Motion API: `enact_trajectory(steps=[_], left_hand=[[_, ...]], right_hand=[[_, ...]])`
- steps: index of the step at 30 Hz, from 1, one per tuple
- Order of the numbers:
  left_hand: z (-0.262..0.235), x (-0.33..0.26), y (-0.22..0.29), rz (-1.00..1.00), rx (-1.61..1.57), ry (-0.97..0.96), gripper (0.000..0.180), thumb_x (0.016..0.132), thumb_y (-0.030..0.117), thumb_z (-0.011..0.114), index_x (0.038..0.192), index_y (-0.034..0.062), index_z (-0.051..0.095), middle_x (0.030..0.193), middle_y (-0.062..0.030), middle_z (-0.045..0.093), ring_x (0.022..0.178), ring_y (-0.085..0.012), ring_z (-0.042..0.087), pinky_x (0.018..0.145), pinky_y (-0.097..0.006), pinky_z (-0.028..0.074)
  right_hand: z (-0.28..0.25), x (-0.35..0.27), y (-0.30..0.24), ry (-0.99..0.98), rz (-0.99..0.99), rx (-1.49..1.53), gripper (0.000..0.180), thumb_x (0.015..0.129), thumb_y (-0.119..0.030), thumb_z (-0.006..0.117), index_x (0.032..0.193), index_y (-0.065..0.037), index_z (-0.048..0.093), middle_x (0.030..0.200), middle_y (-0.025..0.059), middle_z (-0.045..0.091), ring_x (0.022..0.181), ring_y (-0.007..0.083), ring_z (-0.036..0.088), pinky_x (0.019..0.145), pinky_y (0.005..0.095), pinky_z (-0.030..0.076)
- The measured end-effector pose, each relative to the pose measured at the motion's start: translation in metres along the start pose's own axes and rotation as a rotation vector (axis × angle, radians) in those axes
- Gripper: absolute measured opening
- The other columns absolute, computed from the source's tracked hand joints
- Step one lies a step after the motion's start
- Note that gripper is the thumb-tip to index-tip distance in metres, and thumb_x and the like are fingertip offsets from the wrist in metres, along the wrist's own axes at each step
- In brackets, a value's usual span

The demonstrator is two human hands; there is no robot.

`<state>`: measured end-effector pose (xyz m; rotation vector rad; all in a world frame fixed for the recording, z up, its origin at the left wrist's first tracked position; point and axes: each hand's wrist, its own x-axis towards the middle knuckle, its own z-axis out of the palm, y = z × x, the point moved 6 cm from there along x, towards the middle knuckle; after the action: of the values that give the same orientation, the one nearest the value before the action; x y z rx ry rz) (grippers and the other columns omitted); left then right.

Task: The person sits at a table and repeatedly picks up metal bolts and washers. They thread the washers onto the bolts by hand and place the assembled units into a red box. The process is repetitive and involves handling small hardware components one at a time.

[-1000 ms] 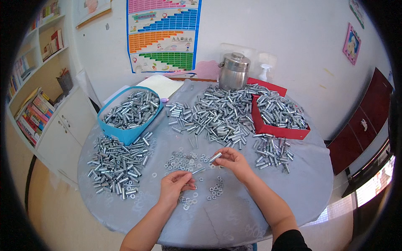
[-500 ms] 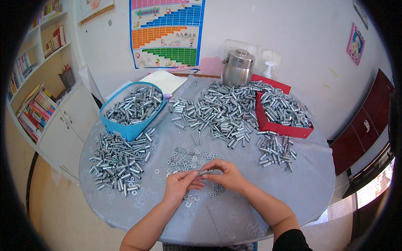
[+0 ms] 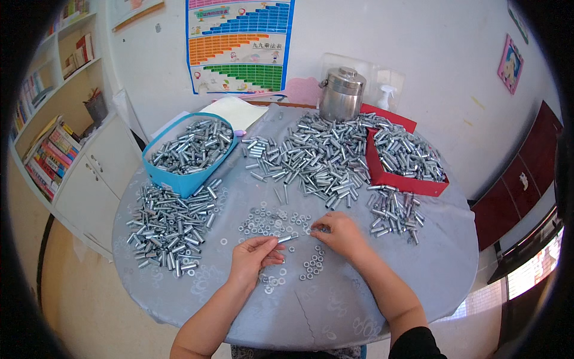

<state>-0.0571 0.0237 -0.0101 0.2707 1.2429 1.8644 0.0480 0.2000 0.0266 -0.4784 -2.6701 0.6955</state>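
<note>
Her left hand (image 3: 254,258) pinches a small bolt (image 3: 287,239) just above the counter (image 3: 371,299), near the loose washers (image 3: 269,222). The right hand (image 3: 338,233) curls its fingers over more washers beside it.

One view only, a head-worn fisheye looking steeply down and forward over the round grey bench (image 3: 382,299) from close above its near edge. Both forearms rise from the lower edge, left hand (image 3: 254,258) and right hand (image 3: 341,235) near centre. The far wall, with its coloured chart (image 3: 239,45), curves across the top, and a bookshelf (image 3: 51,128) bends along the left rim.
</note>
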Motion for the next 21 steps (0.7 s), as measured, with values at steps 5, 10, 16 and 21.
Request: enact_trajectory(steps=[5,10,16,21], left_hand=[[-0.001,0.002,-0.001,0.007,0.004,-0.002,0.017,0.082,0.008,0.06,0.093,-0.0053,0.059,0.083,-0.0173,0.063,0.064,-0.0187,0.062,0.057,-0.027,0.055],[-0.003,0.002,-0.002,0.006,0.013,0.009,0.017,0.082,0.008,0.059,0.093,-0.0051,0.059,0.083,-0.0172,0.063,0.064,-0.0187,0.062,0.057,-0.027,0.055],[-0.004,0.003,-0.003,-0.009,0.006,0.019,0.017,0.082,0.008,0.06,0.092,-0.0049,0.059,0.083,-0.0168,0.063,0.064,-0.0186,0.063,0.057,-0.027,0.055],[-0.002,0.002,-0.004,-0.03,0.013,-0.008,0.018,0.082,0.01,0.06,0.092,-0.0048,0.059,0.082,-0.0163,0.063,0.064,-0.0178,0.062,0.057,-0.027,0.054]], right_hand=[[0.008,0.002,0.002,0.035,-0.05,0.025,0.019,0.069,-0.019,0.066,0.085,-0.008,0.066,0.08,0.0088,0.06,0.082,0.0268,0.055,0.073,0.0356,0.043],[0.008,0.004,0.0,-0.03,-0.031,0.062,0.02,0.07,-0.017,0.067,0.087,-0.007,0.065,0.077,0.0079,0.061,0.076,0.0219,0.057,0.07,0.0317,0.044],[0.019,-0.001,-0.005,-0.135,0.237,0.979,0.015,0.079,-0.015,0.065,0.088,-0.003,0.065,0.085,0.0007,0.064,0.079,0.0071,0.057,0.071,0.0204,0.044],[0.021,-0.003,-0.018,-0.237,0.24,0.971,0.017,0.08,-0.014,0.064,0.094,-0.004,0.066,0.09,0.0018,0.064,0.082,0.0082,0.057,0.073,0.0211,0.044]])
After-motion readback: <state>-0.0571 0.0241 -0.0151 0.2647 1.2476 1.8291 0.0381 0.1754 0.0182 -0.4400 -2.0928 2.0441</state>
